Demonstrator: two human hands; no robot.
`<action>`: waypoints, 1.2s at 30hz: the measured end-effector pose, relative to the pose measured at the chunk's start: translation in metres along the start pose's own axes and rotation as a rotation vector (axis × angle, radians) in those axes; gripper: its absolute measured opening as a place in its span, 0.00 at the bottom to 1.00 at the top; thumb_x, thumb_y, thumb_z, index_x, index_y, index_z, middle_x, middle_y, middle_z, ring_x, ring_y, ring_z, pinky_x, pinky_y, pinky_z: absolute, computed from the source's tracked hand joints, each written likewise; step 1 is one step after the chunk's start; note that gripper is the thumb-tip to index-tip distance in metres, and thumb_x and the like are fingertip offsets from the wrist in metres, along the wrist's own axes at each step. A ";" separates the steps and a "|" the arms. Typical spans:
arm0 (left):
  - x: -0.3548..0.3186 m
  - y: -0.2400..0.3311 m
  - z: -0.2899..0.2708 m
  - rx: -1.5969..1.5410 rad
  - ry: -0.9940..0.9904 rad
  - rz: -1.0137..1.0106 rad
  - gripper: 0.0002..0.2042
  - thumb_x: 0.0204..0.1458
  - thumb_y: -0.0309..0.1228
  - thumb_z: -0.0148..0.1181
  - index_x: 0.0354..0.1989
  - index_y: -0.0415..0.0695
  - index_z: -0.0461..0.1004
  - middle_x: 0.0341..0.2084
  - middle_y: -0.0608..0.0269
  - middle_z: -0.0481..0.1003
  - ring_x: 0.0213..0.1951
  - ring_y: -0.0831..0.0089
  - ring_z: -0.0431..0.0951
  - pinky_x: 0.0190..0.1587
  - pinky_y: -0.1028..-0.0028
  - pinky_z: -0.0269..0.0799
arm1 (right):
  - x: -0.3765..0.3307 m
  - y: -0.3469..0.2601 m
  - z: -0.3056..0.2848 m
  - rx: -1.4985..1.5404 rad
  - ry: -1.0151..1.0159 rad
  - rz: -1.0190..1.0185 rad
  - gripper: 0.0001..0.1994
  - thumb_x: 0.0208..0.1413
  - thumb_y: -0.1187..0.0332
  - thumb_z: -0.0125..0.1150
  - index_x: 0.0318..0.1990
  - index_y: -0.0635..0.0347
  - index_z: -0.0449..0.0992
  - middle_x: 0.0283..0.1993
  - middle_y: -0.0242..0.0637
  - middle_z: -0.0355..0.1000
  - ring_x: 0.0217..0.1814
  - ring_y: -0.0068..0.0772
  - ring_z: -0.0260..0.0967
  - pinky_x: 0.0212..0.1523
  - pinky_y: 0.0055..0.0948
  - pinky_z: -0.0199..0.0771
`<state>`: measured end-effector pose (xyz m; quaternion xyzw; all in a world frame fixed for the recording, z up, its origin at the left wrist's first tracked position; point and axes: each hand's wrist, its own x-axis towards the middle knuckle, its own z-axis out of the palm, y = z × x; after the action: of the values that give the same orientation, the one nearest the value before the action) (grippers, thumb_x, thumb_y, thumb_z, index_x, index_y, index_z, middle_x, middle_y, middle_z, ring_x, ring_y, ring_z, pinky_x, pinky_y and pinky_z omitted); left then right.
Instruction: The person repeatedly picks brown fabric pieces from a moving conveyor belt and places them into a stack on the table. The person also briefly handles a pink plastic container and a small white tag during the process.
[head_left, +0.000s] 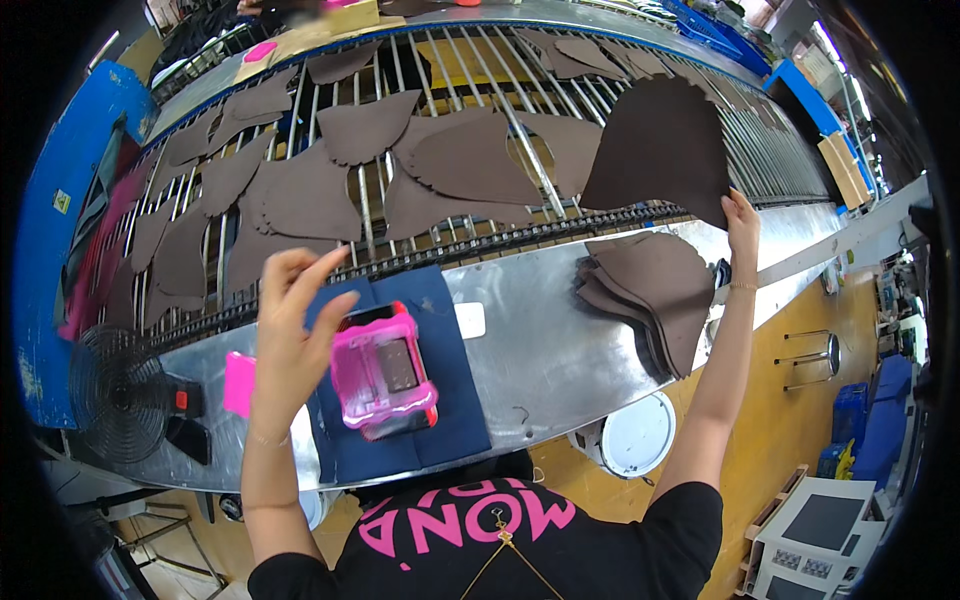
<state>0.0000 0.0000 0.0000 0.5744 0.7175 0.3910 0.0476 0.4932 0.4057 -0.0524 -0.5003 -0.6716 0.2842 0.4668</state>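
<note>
Past black shirt point(640, 550), left hand point(297, 315) gapes, right hand point(742, 225) pinches brown sheet point(665, 145) by corner.

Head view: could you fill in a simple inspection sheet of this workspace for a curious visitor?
Surface: metal table, dark-blue sheet lying on it.
Job's things: scalloped dark-brown piece held up; stack of brown pieces on the table's right; more pieces spread over the metal-bar conveyor.
Clutter: pink box-shaped frame on the sheet; black fan at left; white card.
Hands: left hand empty, near the frame; right hand pinching the held piece's edge.
Cables: none clearly seen.
Surroundings: white-lidded bucket; stool at right.
</note>
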 end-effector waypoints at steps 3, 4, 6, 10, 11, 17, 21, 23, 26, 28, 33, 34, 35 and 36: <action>-0.004 -0.013 0.005 -0.021 0.057 -0.123 0.18 0.51 0.28 0.62 0.52 0.41 0.73 0.42 0.60 0.65 0.43 0.69 0.67 0.46 0.75 0.64 | 0.049 0.049 -0.003 -0.039 -0.032 0.058 0.18 0.59 0.73 0.57 0.55 0.73 0.69 0.45 0.39 0.75 0.44 0.22 0.70 0.47 0.20 0.67; -0.006 -0.024 0.003 -0.005 0.093 -0.180 0.18 0.51 0.29 0.61 0.52 0.42 0.73 0.43 0.61 0.65 0.41 0.70 0.66 0.44 0.76 0.63 | 0.065 0.059 0.008 -0.048 -0.058 0.078 0.18 0.58 0.73 0.57 0.55 0.73 0.69 0.45 0.38 0.75 0.44 0.22 0.70 0.47 0.20 0.67; -0.016 -0.045 -0.004 0.034 0.133 -0.278 0.19 0.52 0.29 0.61 0.53 0.43 0.72 0.43 0.63 0.65 0.38 0.73 0.64 0.41 0.77 0.62 | 0.076 0.067 0.039 -0.042 -0.136 0.136 0.19 0.58 0.73 0.58 0.55 0.73 0.69 0.45 0.37 0.76 0.43 0.23 0.71 0.47 0.21 0.68; -0.028 -0.066 -0.009 0.067 0.150 -0.384 0.19 0.53 0.30 0.61 0.54 0.44 0.72 0.43 0.64 0.65 0.36 0.75 0.63 0.40 0.77 0.62 | 0.101 0.104 0.072 -0.198 -0.151 0.155 0.18 0.55 0.73 0.59 0.53 0.70 0.72 0.47 0.43 0.76 0.45 0.30 0.74 0.48 0.26 0.70; -0.028 -0.067 -0.010 0.080 0.150 -0.403 0.19 0.53 0.30 0.60 0.54 0.45 0.71 0.43 0.64 0.65 0.36 0.75 0.63 0.40 0.78 0.62 | 0.105 0.111 0.080 -0.195 -0.168 0.217 0.19 0.56 0.73 0.59 0.54 0.73 0.70 0.46 0.43 0.76 0.45 0.29 0.73 0.48 0.25 0.70; -0.018 -0.076 -0.004 0.041 0.164 -0.417 0.21 0.53 0.31 0.61 0.56 0.45 0.70 0.43 0.65 0.65 0.35 0.75 0.63 0.40 0.78 0.61 | 0.117 0.166 0.098 -0.516 -0.135 0.291 0.19 0.52 0.60 0.63 0.53 0.45 0.76 0.50 0.34 0.76 0.56 0.40 0.70 0.62 0.61 0.50; -0.023 -0.073 -0.005 0.049 0.193 -0.426 0.22 0.53 0.31 0.61 0.57 0.45 0.69 0.43 0.65 0.65 0.34 0.76 0.62 0.39 0.78 0.61 | 0.087 0.134 0.123 -0.795 0.114 0.164 0.22 0.50 0.57 0.65 0.55 0.42 0.75 0.66 0.32 0.62 0.65 0.44 0.60 0.62 0.54 0.55; -0.027 -0.076 -0.007 0.046 0.205 -0.424 0.22 0.53 0.30 0.60 0.58 0.45 0.68 0.43 0.65 0.66 0.33 0.77 0.62 0.38 0.78 0.61 | 0.063 0.101 0.107 -0.721 0.034 0.130 0.23 0.49 0.56 0.66 0.55 0.42 0.75 0.68 0.32 0.58 0.68 0.46 0.55 0.63 0.51 0.56; -0.037 -0.085 -0.007 0.028 0.183 -0.411 0.22 0.55 0.30 0.59 0.59 0.46 0.67 0.45 0.64 0.67 0.32 0.79 0.62 0.36 0.79 0.61 | 0.000 0.072 0.069 -0.805 0.083 -0.006 0.20 0.49 0.58 0.65 0.52 0.46 0.76 0.68 0.35 0.58 0.69 0.49 0.53 0.64 0.49 0.54; -0.044 -0.090 -0.003 0.006 0.174 -0.410 0.22 0.55 0.30 0.59 0.60 0.45 0.67 0.45 0.63 0.67 0.32 0.80 0.62 0.36 0.79 0.61 | -0.069 0.036 0.049 -0.977 0.224 -0.022 0.18 0.51 0.62 0.64 0.50 0.53 0.77 0.66 0.38 0.59 0.67 0.49 0.54 0.64 0.48 0.55; -0.047 -0.085 0.010 -0.120 0.123 -0.370 0.22 0.56 0.31 0.58 0.59 0.45 0.67 0.45 0.62 0.67 0.32 0.80 0.63 0.34 0.79 0.61 | -0.184 0.032 0.022 -1.104 0.339 0.439 0.26 0.50 0.53 0.65 0.53 0.59 0.73 0.61 0.46 0.63 0.65 0.49 0.56 0.59 0.51 0.61; -0.047 -0.084 0.011 -0.127 0.110 -0.347 0.22 0.56 0.31 0.58 0.59 0.45 0.67 0.45 0.62 0.67 0.32 0.80 0.63 0.34 0.79 0.61 | -0.197 0.031 0.021 -1.096 0.320 0.434 0.29 0.49 0.51 0.64 0.56 0.59 0.71 0.60 0.45 0.65 0.64 0.48 0.57 0.58 0.53 0.61; -0.046 -0.082 0.012 -0.133 0.099 -0.326 0.22 0.56 0.31 0.58 0.59 0.45 0.67 0.45 0.62 0.67 0.32 0.80 0.64 0.34 0.79 0.61 | -0.203 0.029 0.021 -1.108 0.316 0.456 0.30 0.50 0.50 0.64 0.56 0.59 0.70 0.60 0.46 0.65 0.63 0.49 0.59 0.58 0.50 0.63; -0.046 -0.080 0.010 -0.135 0.090 -0.303 0.22 0.56 0.31 0.58 0.59 0.45 0.67 0.45 0.62 0.67 0.33 0.80 0.64 0.34 0.80 0.61 | -0.207 0.023 0.024 -1.115 0.310 0.479 0.31 0.50 0.50 0.64 0.57 0.60 0.70 0.59 0.47 0.65 0.61 0.50 0.61 0.57 0.47 0.64</action>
<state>-0.0424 -0.0373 -0.0743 0.4369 0.7696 0.4518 0.1124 0.4939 0.2214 -0.1530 -0.8407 -0.5125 -0.0883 0.1508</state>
